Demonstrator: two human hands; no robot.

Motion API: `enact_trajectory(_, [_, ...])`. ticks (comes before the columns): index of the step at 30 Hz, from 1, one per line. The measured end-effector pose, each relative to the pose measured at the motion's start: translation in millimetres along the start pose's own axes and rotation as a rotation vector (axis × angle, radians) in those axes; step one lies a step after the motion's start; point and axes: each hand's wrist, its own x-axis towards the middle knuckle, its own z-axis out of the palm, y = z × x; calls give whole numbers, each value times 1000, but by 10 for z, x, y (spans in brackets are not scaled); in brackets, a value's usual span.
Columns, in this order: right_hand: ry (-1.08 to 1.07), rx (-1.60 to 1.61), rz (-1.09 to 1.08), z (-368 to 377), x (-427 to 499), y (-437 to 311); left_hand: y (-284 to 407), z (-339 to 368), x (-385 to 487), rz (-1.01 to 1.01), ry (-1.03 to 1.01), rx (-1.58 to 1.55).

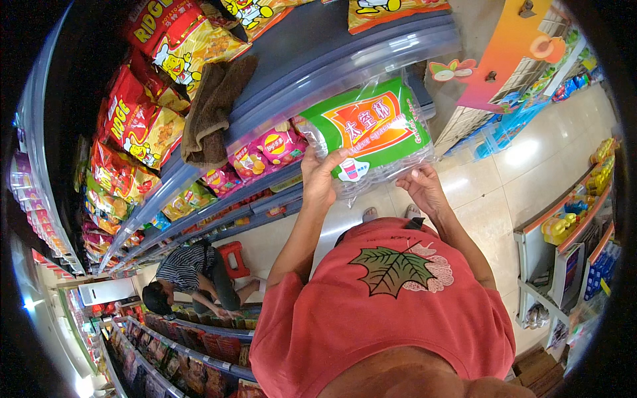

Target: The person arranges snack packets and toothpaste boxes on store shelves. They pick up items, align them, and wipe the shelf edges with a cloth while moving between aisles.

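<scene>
Between my two hands is a clear plastic-wrapped pack of disposable plastic cups (371,132), its printed green and orange label facing up. My left hand (321,171) grips the pack's left side, thumb over the top and fingers hidden beneath. At the near right corner, my right hand (422,188) pinches the loose clear wrap between thumb and fingertips. The pack is held in front of the shelf edge, over pink Lay's chip bags (278,144) on a lower shelf. A brown cloth (211,117) hangs over the shelf's edge to the left of the pack.
Red and yellow bags of Ridge potato chips (142,117) stand along the dark shelf (308,54). A person (186,278) bends over low goods racks at lower left, beside a red stool (234,258). An orange display panel (502,54) rises at right; yellow bottles (557,226) line another rack.
</scene>
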Motion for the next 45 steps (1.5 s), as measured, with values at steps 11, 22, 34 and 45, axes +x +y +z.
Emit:
enact_trajectory(11, [69, -151, 106, 45, -4, 91, -56, -10, 15, -3, 43, -11])
enact_trajectory(22, [156, -366, 214, 302, -37, 167, 3, 103, -18, -30, 40, -20])
enact_trajectory(34, [97, -265, 78, 253, -102, 138, -55, -42, 20, -124, 66, -59])
enact_trajectory(45, [65, -147, 6, 318, -93, 106, 24, 2, 147, -99, 78, -18])
